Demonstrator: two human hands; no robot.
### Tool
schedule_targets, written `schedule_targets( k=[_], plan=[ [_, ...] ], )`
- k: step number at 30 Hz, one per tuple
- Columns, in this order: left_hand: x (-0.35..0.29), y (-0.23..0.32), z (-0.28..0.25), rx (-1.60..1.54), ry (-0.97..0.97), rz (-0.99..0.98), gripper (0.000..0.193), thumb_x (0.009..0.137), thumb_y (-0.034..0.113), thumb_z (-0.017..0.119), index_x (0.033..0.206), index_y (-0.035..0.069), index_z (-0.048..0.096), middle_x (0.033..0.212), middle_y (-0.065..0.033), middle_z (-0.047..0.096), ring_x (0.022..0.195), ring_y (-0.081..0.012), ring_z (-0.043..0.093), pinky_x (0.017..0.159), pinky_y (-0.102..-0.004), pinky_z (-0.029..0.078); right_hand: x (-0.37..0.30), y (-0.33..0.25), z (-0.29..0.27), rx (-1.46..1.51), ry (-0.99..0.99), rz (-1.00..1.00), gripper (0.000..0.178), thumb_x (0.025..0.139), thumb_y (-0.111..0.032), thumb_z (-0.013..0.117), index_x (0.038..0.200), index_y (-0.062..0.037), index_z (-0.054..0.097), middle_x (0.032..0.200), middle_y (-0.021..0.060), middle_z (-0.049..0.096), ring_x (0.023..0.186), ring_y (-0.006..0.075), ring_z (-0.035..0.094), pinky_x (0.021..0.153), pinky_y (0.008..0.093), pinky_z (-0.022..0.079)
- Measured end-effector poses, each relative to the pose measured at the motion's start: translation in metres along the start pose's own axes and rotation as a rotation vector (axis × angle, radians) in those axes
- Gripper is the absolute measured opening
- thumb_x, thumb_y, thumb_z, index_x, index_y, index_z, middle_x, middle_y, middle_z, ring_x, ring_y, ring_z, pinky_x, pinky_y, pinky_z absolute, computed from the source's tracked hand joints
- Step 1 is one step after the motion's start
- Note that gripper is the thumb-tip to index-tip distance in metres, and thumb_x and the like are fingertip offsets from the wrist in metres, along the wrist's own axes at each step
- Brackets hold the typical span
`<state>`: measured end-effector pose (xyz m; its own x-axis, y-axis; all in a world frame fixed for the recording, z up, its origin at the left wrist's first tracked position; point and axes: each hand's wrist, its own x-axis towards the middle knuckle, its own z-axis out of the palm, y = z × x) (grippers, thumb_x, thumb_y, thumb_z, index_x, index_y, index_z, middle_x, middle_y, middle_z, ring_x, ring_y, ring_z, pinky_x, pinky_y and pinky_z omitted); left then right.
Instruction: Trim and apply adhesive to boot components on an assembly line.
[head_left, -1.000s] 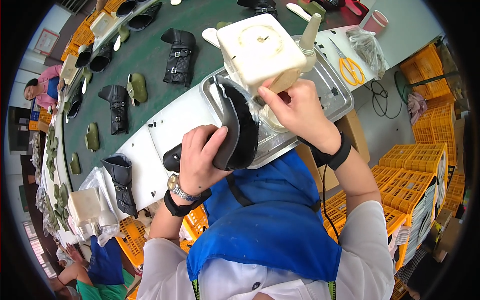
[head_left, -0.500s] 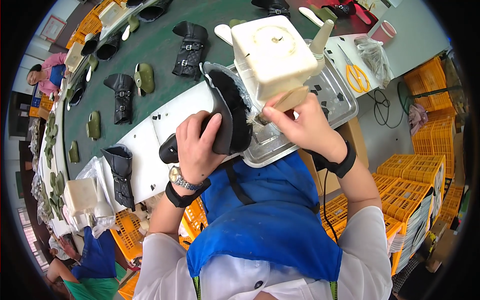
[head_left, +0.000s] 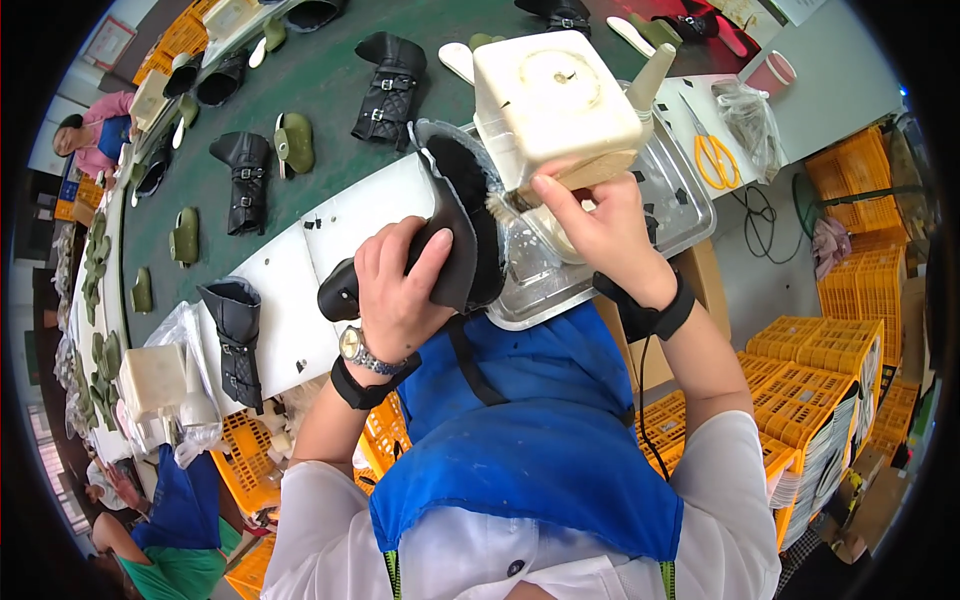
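Boot (head_left: 462, 235), black, sits mid-frame, our left hand (head_left: 395, 290) clamped around its shaft. Right hand (head_left: 590, 225) pinches what looks like a brush (head_left: 505, 208) at the opening; coating seems underway, more boots (head_left: 385, 75) waiting upper left.

Shoe factory: boots (head_left: 243, 180) along green conveyor belt (head_left: 330, 165).

Long green table (head_left: 330, 120) runs from upper right toward left edge. On it: black boots (head_left: 390, 75) lying scattered, olive insoles (head_left: 295, 140) between them. White board (head_left: 300, 270) lies along near edge, black boot (head_left: 238, 340) at its left end. Metal tray (head_left: 670, 190) at right; beside it, yellow-handled scissors (head_left: 712, 160), clear bag (head_left: 745, 110).
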<state>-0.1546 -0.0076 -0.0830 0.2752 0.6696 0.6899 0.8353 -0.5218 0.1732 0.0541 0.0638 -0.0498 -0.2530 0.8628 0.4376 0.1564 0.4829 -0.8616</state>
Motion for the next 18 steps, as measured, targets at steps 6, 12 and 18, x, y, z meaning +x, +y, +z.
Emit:
schedule_targets(
  k=[6,12,18],
  plan=[
    [-0.004,-0.005,-0.004,0.033,-0.03,0.034,0.075,0.052,0.012,0.076,0.116,0.004,0.04,0.108,-0.0157,0.051,0.093,-0.0332,0.051,0.081,-0.0414,0.037,0.0,-0.003,0.009,-0.161,0.024,-0.296,0.009,0.078,-0.008,0.062,0.08,0.0007,0.062,0.057,0.0039,0.055,0.048,0.0066,0.047,0.045,0.0212,0.037],
    [-0.004,-0.014,-0.002,0.033,0.068,-0.027,0.063,0.055,0.008,0.07,0.114,0.016,0.048,0.107,-0.0139,0.051,0.094,-0.031,0.051,0.079,-0.0401,0.038,-0.022,-0.026,0.012,0.014,-0.181,-0.08,0.009,0.078,-0.007,0.062,0.079,0.0011,0.061,0.056,0.0032,0.054,0.047,0.0058,0.045,0.044,0.0211,0.036],
    [-0.01,-0.023,0.008,0.097,0.121,0.017,0.065,0.055,0.009,0.071,0.115,0.02,0.047,0.111,-0.0143,0.049,0.097,-0.0315,0.049,0.081,-0.042,0.036,-0.035,-0.035,0.015,0.337,-0.195,0.214,0.01,0.081,-0.009,0.06,0.081,0.0008,0.061,0.064,-0.0008,0.057,0.053,0.0024,0.045,0.047,0.0188,0.037]
  ],
)
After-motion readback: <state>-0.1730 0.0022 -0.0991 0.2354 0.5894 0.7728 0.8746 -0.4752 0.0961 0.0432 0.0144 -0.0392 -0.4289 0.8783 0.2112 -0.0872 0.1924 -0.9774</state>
